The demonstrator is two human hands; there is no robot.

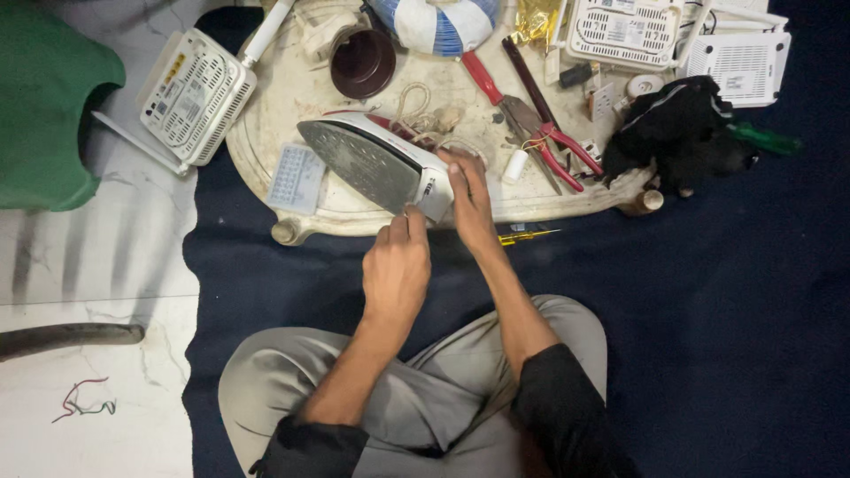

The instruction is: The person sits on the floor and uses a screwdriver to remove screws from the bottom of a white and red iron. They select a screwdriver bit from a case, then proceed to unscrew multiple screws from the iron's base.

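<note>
the iron [376,164] lies tipped on its side on the low white tray [292,97] — right hand [469,199] clasps its rear end, left hand [396,270] pinches at the base, red pliers [549,142] nearby.

The blue-and-white striped round object [436,21] at the far side is cut off by the top edge. The white clothes iron [381,164] hides its own handle, and the right hand [469,199] covers its rear end.
</note>
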